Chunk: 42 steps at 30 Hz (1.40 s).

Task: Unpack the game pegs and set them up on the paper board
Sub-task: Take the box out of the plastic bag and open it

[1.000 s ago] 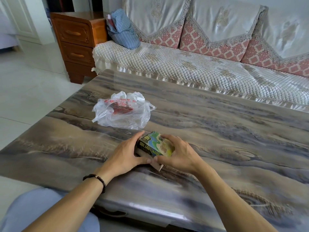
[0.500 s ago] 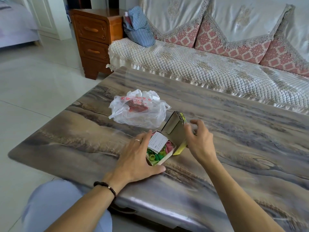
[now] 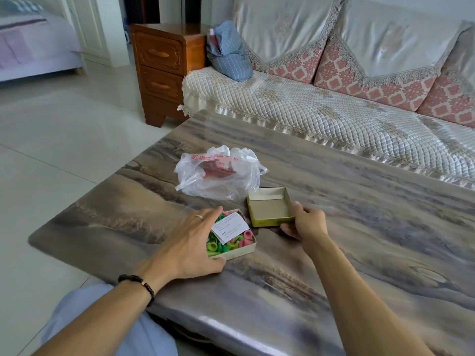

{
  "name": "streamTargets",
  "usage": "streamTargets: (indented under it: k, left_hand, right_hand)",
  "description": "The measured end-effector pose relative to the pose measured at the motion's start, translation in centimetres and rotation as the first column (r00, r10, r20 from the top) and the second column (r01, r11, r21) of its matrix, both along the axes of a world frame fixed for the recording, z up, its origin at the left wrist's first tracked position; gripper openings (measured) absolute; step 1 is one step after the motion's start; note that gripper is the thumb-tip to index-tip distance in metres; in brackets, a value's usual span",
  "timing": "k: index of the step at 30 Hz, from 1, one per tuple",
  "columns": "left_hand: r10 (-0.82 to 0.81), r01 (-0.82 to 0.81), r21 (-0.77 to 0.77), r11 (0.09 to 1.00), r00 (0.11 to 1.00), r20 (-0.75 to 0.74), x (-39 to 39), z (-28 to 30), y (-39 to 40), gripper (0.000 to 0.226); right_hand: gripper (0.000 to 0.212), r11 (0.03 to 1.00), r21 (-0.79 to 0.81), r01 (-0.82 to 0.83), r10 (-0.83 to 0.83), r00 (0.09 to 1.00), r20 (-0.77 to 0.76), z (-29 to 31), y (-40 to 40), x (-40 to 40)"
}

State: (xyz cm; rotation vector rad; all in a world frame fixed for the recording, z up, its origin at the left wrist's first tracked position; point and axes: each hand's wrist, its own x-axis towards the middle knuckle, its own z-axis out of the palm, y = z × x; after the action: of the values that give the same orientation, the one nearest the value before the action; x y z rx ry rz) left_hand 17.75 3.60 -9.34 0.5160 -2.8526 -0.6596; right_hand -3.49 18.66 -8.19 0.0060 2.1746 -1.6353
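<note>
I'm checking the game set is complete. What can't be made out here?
Head view only:
- Peg count: the left hand and the paper slip cover much of the box.
- Slip's print: too small.
- Plastic bag contents: a blurred red shape.
- Lid artwork: facing down.

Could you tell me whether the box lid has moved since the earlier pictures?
Yes. The lid has come off the box of pegs and now lies upturned on the table, right of the plastic bag, held by the right hand.
</note>
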Motion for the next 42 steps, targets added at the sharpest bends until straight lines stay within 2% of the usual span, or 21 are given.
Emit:
streamTargets:
  k: [5,6,8,10,13,15,17,18,22,23,25,26,28,29,31,33,34,36,38,40,42]
  left_hand:
    - [0.002,0.002,0.106,0.994,0.999,-0.046,0.3,-0.1,0.5,0.11]
    - [0.015,-0.008,0.127,0.992,0.998,-0.06,0.4,0.0,0.5,0.113]
    - [0.038,-0.026,0.15,0.988,0.997,-0.074,0.4,0.0,0.5,0.117]
    - [0.042,-0.032,0.146,0.989,0.997,-0.067,0.5,0.0,0.4,0.121]
    - [0.043,-0.033,0.15,0.988,0.997,-0.066,0.3,-0.1,0.3,0.125]
    - [0.045,-0.033,0.159,0.987,0.996,-0.071,0.4,-0.1,0.3,0.126]
    - [0.053,-0.039,0.164,0.986,0.995,-0.079,0.5,0.0,0.3,0.125]
    - [0.056,-0.042,0.168,0.985,0.995,-0.079,0.5,0.0,0.4,0.125]
    - [0.076,-0.064,0.152,0.986,0.994,-0.077,0.6,0.1,0.5,0.125]
    - [0.079,-0.067,0.141,0.988,0.994,-0.077,0.6,0.0,0.6,0.124]
    - [0.089,-0.08,0.124,0.989,0.993,-0.071,0.6,-0.1,0.6,0.121]
    - [0.096,-0.087,0.118,0.989,0.993,-0.068,0.6,-0.2,0.6,0.12]
    - [0.1,-0.093,0.105,0.99,0.993,-0.062,0.5,-0.3,0.6,0.116]
    - [0.098,-0.092,0.095,0.991,0.993,-0.063,0.5,-0.3,0.5,0.114]
    - [0.089,-0.082,0.088,0.993,0.993,-0.075,0.5,-0.3,0.4,0.11]
    - [0.076,-0.067,0.097,0.993,0.993,-0.094,0.6,-0.2,0.4,0.107]
    - [0.068,-0.058,0.099,0.993,0.992,-0.103,0.6,-0.1,0.4,0.105]
    - [0.06,-0.048,0.106,0.993,0.991,-0.119,0.7,0.1,0.5,0.104]
    - [0.056,-0.042,0.113,0.993,0.99,-0.126,0.7,0.2,0.6,0.104]
    - [0.043,-0.026,0.122,0.992,0.99,-0.136,0.9,0.3,0.6,0.106]
    - [0.029,-0.011,0.127,0.992,0.99,-0.138,1.0,0.2,0.7,0.107]
  right_hand:
    - [0.016,0.999,-0.036,0.03,-0.028,0.998,0.064,0.2,-2.8,-0.9]
    - [0.015,1.0,-0.016,-0.005,0.005,1.0,0.023,0.2,-3.0,-0.9]
    - [0.014,0.978,0.186,-0.089,0.126,0.973,-0.195,0.4,-2.8,-0.6]
    - [0.024,0.894,0.427,-0.135,0.341,0.822,-0.456,0.8,-2.1,0.7]
    - [0.043,0.754,0.559,-0.346,0.657,0.413,-0.631,1.9,-1.4,4.2]
    - [0.055,0.55,0.741,-0.385,0.829,0.141,-0.542,2.6,-1.7,5.7]
    - [0.059,0.375,0.846,-0.379,0.918,0.025,-0.395,2.8,-2.3,6.0]
    - [0.057,0.343,0.86,-0.377,0.931,0.016,-0.365,2.6,-2.6,5.9]
    - [0.043,0.408,0.826,-0.389,0.898,0.006,-0.44,1.9,-2.8,5.6]
    - [0.035,0.458,0.787,-0.413,0.87,0.027,-0.492,2.0,-2.5,5.5]
    - [0.022,0.588,0.634,-0.501,0.785,0.166,-0.597,2.7,-2.4,5.3]
    - [0.023,0.651,0.571,-0.499,0.735,0.23,-0.637,3.2,-2.7,5.1]
    - [0.025,0.725,0.576,-0.378,0.677,0.24,-0.695,3.7,-4.1,4.4]
    - [0.023,0.717,0.627,-0.305,0.693,0.214,-0.688,3.7,-5.2,3.9]
    - [0.02,0.585,0.775,-0.241,0.811,0.179,-0.557,3.2,-7.3,3.3]
    - [0.027,0.43,0.858,-0.279,0.901,0.185,-0.391,2.9,-8.3,3.5]
    - [0.036,0.412,0.856,-0.313,0.909,0.201,-0.365,2.8,-8.3,3.7]
    - [0.041,0.513,0.788,-0.341,0.858,0.238,-0.455,2.8,-7.4,4.3]
    - [0.036,0.629,0.716,-0.302,0.777,0.205,-0.595,2.8,-5.7,5.2]
    - [0.034,0.606,0.724,-0.33,0.785,0.1,-0.611,2.4,-3.9,6.6]
    - [0.042,0.5,0.809,-0.31,0.845,-0.029,-0.534,1.5,-2.8,7.8]
